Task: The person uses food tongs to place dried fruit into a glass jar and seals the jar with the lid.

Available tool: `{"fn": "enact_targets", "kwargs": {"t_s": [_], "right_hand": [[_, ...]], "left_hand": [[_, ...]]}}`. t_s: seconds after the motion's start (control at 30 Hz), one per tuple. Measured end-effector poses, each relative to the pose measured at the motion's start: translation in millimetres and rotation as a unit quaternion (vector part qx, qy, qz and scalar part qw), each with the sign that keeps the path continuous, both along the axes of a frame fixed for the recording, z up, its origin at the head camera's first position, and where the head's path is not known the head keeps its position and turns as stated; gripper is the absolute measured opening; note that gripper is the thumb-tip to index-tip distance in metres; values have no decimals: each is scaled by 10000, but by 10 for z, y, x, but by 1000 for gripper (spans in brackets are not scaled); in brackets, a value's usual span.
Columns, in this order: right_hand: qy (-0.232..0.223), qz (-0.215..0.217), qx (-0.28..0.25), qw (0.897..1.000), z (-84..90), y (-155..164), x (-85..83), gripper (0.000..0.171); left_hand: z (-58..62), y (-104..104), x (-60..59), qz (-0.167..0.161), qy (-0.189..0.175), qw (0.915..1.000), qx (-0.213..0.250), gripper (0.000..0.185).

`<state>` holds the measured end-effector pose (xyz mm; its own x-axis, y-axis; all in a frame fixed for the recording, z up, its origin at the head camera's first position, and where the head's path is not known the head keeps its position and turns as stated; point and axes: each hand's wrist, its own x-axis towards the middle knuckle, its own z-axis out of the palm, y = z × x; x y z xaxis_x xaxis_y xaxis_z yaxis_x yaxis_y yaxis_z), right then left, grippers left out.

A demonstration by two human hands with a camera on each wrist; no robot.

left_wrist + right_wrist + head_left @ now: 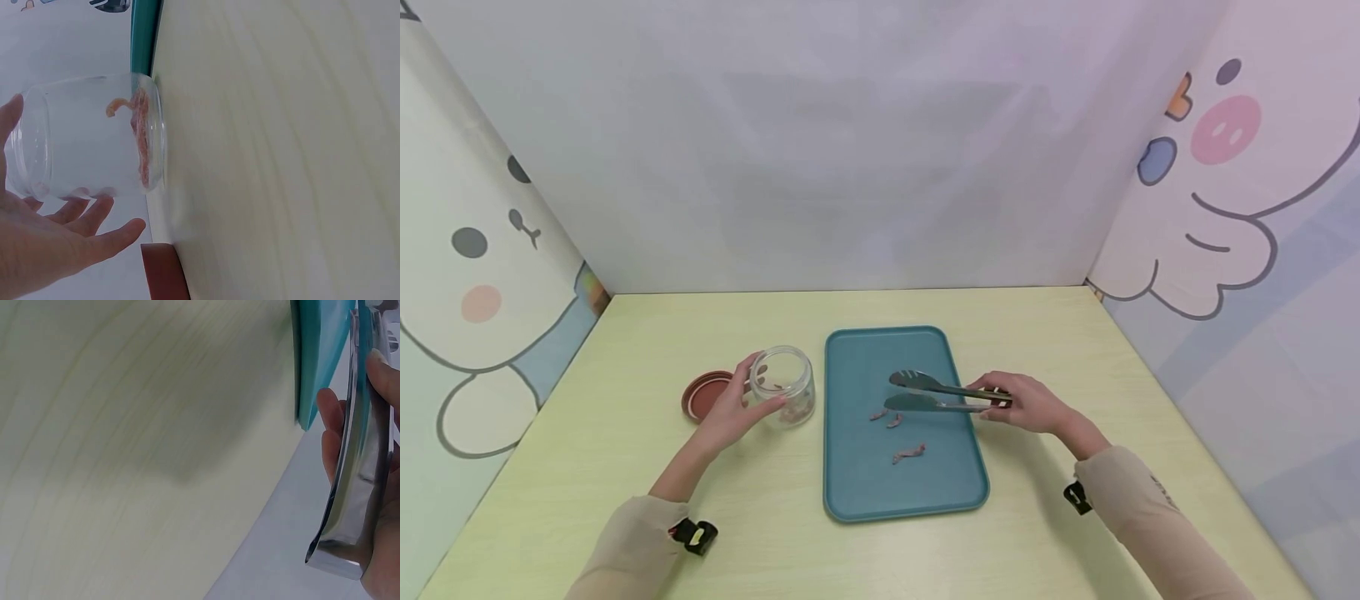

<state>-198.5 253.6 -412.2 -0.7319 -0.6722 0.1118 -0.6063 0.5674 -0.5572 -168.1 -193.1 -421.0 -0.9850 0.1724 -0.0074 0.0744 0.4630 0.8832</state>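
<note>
— Looking over the worktop (625, 467) first: what carries what?

— Your teal tray (857, 492) lies lengthwise at the middle of the worktop, nearer its front edge than its back edge. Three small pinkish pieces (908, 452) lie on it, two close together near the tray's centre and one nearer its front edge.

— And your arms?

— Both forearms come in from the front edge, sleeved in beige. Your left hand (730, 412) curls round the clear jar (784, 386) just off the tray's left edge, thumb over the top and fingers (94, 215) spread along the glass; the jar is tilted, mouth toward you. Your right hand (1030, 404) grips the handle end of the metal tongs (925, 393) over the tray's right edge, the two blades parted above the paired pieces and holding nothing.

— What is hard to make out?

— Pinkish pieces show inside the jar in the left wrist view, against its base, but their count is unclear. The right wrist view is blurred and shows only the tongs' handle, fingertips and a tray edge.

— Anything else around?

— One reddish-brown lid (703, 394) lies flat just left of the jar, partly behind your left hand.
</note>
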Motion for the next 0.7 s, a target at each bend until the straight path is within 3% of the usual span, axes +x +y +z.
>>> {"fn": "enact_targets", "kwargs": {"t_s": [0.33,0.7], "right_hand": [[285,140,345,9989,12,-54,-22,36],[-24,13,471,9989,5,-111,-12,28]], "left_hand": [[-4,-3,4,-2,-6,10000,-14,85],[-15,-9,-3,-17,65,10000,31,84]]}}
